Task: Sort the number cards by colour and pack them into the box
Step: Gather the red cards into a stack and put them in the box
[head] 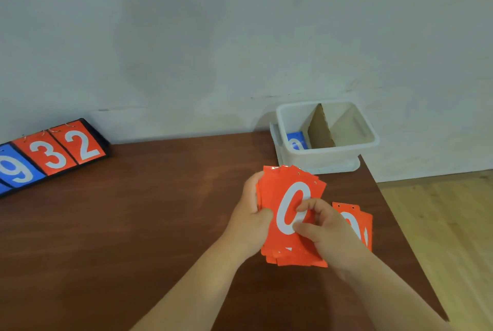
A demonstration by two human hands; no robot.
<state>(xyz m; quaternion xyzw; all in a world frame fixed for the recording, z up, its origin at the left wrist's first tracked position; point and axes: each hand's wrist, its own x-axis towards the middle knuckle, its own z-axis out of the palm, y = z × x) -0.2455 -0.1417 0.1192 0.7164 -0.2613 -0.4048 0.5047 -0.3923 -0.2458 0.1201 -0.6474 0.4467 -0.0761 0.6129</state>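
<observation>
Pale grey wall (186,23), brown table (133,224), wooden floor (448,224)

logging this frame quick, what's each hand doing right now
left hand: holds the stack of red cards by its left edge
right hand: pinches the top card, the 0, of that stack

Red cards (290,213), white box (325,154)

Left hand (249,216), right hand (329,236); forearms (202,277) apparently bare
</observation>
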